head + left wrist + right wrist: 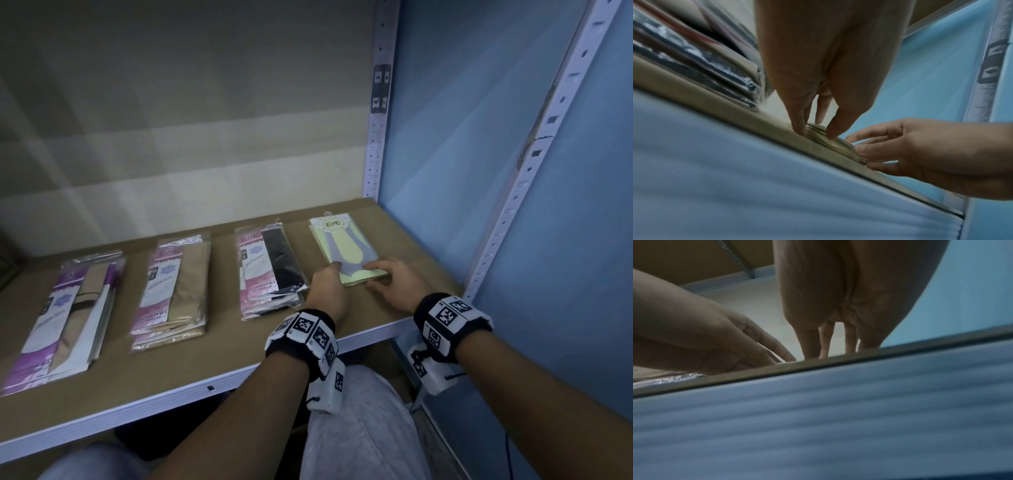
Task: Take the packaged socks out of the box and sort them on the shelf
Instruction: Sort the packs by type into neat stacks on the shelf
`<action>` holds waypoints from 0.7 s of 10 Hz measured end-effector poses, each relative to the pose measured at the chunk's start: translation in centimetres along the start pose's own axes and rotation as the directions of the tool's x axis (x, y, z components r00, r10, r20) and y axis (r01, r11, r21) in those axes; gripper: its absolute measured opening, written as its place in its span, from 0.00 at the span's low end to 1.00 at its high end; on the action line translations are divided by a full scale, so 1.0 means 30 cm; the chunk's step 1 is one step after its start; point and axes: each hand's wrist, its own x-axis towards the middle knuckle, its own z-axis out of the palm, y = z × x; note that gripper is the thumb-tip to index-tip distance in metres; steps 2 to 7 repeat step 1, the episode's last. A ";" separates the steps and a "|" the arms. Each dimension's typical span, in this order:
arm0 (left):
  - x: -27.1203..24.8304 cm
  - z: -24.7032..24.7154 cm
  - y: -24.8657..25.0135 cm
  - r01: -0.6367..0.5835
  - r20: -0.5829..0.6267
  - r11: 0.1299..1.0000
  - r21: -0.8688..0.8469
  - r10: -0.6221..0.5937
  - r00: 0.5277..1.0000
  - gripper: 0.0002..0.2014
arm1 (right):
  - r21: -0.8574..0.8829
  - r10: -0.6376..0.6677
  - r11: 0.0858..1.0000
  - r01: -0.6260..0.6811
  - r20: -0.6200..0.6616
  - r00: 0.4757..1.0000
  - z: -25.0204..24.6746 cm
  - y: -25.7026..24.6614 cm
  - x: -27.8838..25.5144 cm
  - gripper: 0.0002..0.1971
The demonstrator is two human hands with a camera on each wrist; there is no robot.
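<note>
Grey-clad knees (pixel 359 428) and two forearms with tagged wristbands fill the near field, below the shelf (pixel 191 373) edge. Both hands are set at the near end of the yellow pack (pixel 346 251), the rightmost of four sock stacks and the one closest to the blue side panel (pixel 479 171). Left hand (pixel 327 291) fingers are laid on the pack's near left corner, with the thumb on top; right hand (pixel 394 282) fingertips are pressed, nearly straight, against its near right corner and edge. In the left wrist view several thin layers are seen under the fingers (pixel 797 120), so a stack rather than one pack is judged to be there. Neither hand is seen wrapped round anything; both read as open, pressing and nudging. Step judged in hand: squaring the yellow stack after placement. Next move is judged to call for release, withdrawal clear of the neighbouring black pack (pixel 270 270), which lies just beside the left hand, and a return to the box, which is not in view. Further left the tan pack (pixel 171 291) and purple pack (pixel 65 318) are laid in a row, apart from one another. Surface: brown board on a white-edged metal frame, with perforated uprights (pixel 376 137) at the right. A pale panelled wall is seen behind, dimly lit.
</note>
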 end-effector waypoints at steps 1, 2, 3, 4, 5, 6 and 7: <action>-0.001 -0.005 0.001 0.006 -0.010 1.000 -0.019 -0.007 1.000 0.24 | 0.038 0.000 0.999 -0.001 0.028 1.000 -0.012 0.006 0.003 0.20; -0.001 -0.005 0.001 0.006 -0.010 1.000 -0.019 -0.007 1.000 0.24 | 0.038 0.000 0.999 -0.001 0.028 1.000 -0.012 0.006 0.003 0.20; -0.001 -0.005 0.001 0.006 -0.010 1.000 -0.019 -0.007 1.000 0.24 | 0.038 0.000 0.999 -0.001 0.028 1.000 -0.012 0.006 0.003 0.20; -0.001 -0.005 0.001 0.006 -0.010 1.000 -0.019 -0.007 1.000 0.24 | 0.038 0.000 0.999 -0.001 0.028 1.000 -0.012 0.006 0.003 0.20; -0.001 -0.005 0.001 0.006 -0.010 1.000 -0.019 -0.007 1.000 0.24 | 0.038 0.000 0.999 -0.001 0.028 1.000 -0.012 0.006 0.003 0.20; -0.001 -0.005 0.001 0.006 -0.010 1.000 -0.019 -0.007 1.000 0.24 | 0.038 0.000 0.999 -0.001 0.028 1.000 -0.012 0.006 0.003 0.20; -0.001 -0.005 0.001 0.006 -0.010 1.000 -0.019 -0.007 1.000 0.24 | 0.038 0.000 0.999 -0.001 0.028 1.000 -0.012 0.006 0.003 0.20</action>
